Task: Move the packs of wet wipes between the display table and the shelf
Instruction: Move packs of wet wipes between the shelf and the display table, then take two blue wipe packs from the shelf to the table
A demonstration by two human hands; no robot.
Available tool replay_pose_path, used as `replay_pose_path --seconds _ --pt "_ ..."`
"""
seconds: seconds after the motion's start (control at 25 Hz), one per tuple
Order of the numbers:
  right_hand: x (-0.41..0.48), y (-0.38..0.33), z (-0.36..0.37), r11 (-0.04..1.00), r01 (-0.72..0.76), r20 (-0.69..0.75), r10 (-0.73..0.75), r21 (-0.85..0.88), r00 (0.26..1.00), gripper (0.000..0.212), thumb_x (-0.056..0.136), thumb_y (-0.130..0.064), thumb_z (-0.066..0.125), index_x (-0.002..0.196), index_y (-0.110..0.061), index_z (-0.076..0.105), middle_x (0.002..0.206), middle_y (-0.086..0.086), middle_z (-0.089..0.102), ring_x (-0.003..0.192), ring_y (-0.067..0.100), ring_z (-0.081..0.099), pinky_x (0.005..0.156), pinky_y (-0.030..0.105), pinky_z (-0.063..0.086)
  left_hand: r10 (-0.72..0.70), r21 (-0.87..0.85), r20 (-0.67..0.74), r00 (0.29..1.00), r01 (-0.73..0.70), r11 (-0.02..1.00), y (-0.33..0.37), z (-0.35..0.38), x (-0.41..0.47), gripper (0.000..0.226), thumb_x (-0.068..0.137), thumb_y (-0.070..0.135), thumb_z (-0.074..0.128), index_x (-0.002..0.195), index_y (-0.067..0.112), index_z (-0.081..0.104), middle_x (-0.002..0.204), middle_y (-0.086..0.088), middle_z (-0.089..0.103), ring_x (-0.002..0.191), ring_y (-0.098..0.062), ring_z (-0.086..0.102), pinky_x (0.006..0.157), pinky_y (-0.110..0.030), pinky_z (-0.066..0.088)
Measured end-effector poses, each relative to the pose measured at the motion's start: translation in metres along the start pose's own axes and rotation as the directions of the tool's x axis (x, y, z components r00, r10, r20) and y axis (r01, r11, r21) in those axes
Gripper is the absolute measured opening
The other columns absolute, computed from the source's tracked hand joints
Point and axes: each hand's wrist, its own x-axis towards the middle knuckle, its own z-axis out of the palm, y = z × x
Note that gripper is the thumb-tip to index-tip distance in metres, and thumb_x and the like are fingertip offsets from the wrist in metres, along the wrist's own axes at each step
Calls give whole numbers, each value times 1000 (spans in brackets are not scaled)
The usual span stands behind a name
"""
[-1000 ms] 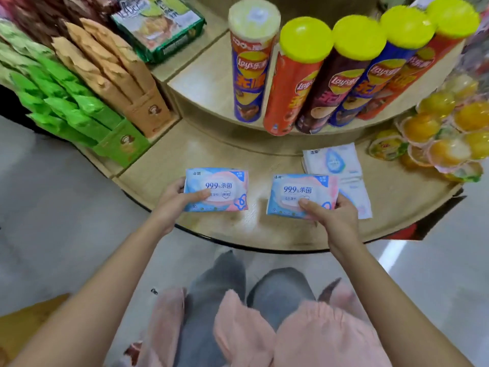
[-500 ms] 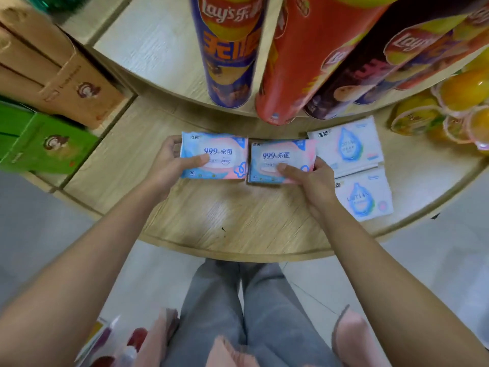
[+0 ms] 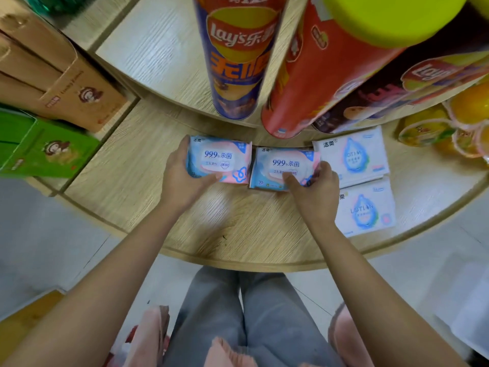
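Two blue-and-pink packs of wet wipes lie side by side on the lower tier of the round wooden display table [image 3: 238, 234], close to its inner wall. My left hand [image 3: 185, 178] grips the left pack [image 3: 225, 157] by its left end, thumb across its lower edge. The right pack [image 3: 283, 162] is held by my right hand [image 3: 315, 189], thumb on top and fingers at its right end. Just right of it lie two white packs of wipes, one [image 3: 354, 154] behind the other [image 3: 367, 207].
Tall Lay's crisp cans [image 3: 235, 62] stand on the upper tier right above the packs. Cups of orange fruit jelly [image 3: 449, 123] sit at the right. Brown [image 3: 60, 83] and green [image 3: 45, 149] snack boxes fill the shelf at the left. My legs stand on pale floor below.
Both hands carried the two packs from the table's front edge inward to its inner wall and brought them together. My head has leaned closer over the table.
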Motion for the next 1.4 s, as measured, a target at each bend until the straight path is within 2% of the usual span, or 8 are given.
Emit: replay_pose_path --seconds 0.28,0.52,0.64,0.76,0.92,1.04,1.24,1.4 --pt "-3 4 -2 999 15 19 -15 48 1000 42 75 -39 74 103 -12 59 70 -4 53 70 20 53 62 26 35 -4 -63 -48 999 1 998 -2 8 -15 93 63 31 77 144 17 35 117 9 56 106 -4 51 86 -6 37" --pt "10 -9 -8 996 -13 23 15 -86 1000 52 73 -46 72 112 -16 57 88 3 66 89 25 61 68 32 44 13 -51 -28 1000 -14 999 5 12 -9 81 71 19 82 140 21 41 108 21 57 89 27 50 78 3 37" --pt "3 -7 -7 977 56 -28 -63 -205 998 43 74 -50 68 94 -13 56 83 3 64 85 29 60 63 34 46 36 35 -28 999 -35 999 10 8 -10 77 68 30 81 136 20 46 117 13 58 104 15 51 89 -5 37" --pt "-5 -4 -14 990 67 -48 -74 -121 996 40 78 -42 68 103 -12 59 93 5 66 92 28 60 70 35 47 61 200 -146 987 -32 979 23 6 -24 57 73 24 77 125 18 56 136 -3 46 122 -16 46 101 -28 37" --pt "-34 8 -51 992 86 46 -91 97 995 26 83 -18 63 108 -14 63 94 1 69 84 18 61 76 30 47 112 -17 -104 988 -114 993 59 7 -71 19 83 9 66 97 22 65 96 6 66 78 0 59 69 -10 44" --pt "-70 40 -84 984 34 172 -65 177 983 21 83 -10 61 102 -14 67 86 4 69 75 17 61 74 25 49 105 -63 125 987 -98 993 77 18 -111 26 84 4 64 77 29 62 71 16 64 60 5 54 60 -6 41" --pt "-166 112 -128 941 -190 49 184 280 982 21 84 -9 63 104 -13 68 84 0 65 74 16 61 77 25 49 224 169 616 755 -404 899 90 53 -152 16 85 9 65 82 25 64 78 3 66 66 2 57 61 -8 41" --pt "-278 181 -138 795 -431 -70 504 427 861 21 85 -8 62 105 -13 67 82 -5 62 71 13 57 79 25 47 146 231 930 337 -845 482 119 126 -190 16 87 18 59 101 17 67 98 -1 67 89 -17 63 76 -26 45"
